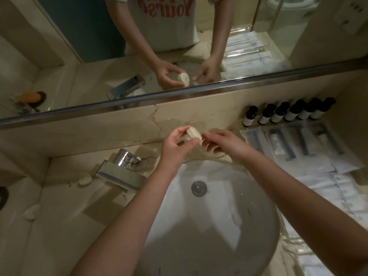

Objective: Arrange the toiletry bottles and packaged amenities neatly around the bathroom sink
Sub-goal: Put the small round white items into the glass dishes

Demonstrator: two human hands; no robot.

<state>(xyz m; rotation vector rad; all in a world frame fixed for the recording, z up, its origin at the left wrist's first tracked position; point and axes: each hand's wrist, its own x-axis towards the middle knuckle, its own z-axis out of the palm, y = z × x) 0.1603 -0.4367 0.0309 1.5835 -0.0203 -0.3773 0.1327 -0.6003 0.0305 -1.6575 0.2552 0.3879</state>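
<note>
My left hand (175, 145) holds a small round white soap puck (192, 134) in clear wrap above the counter behind the sink. My right hand (223, 142) reaches into a clear glass dish (216, 155) beside it, fingers pinching the wrap's edge. Several dark toiletry bottles (288, 114) with white labels stand in a row against the back wall at right. Flat packaged amenities (294, 144) lie in front of them on the counter.
A round white sink basin (219, 216) with a metal drain fills the middle. A chrome faucet (121, 168) stands at its left. Two small wrapped items (85, 179) (31, 211) lie on the left counter. A mirror (119, 46) runs along the back.
</note>
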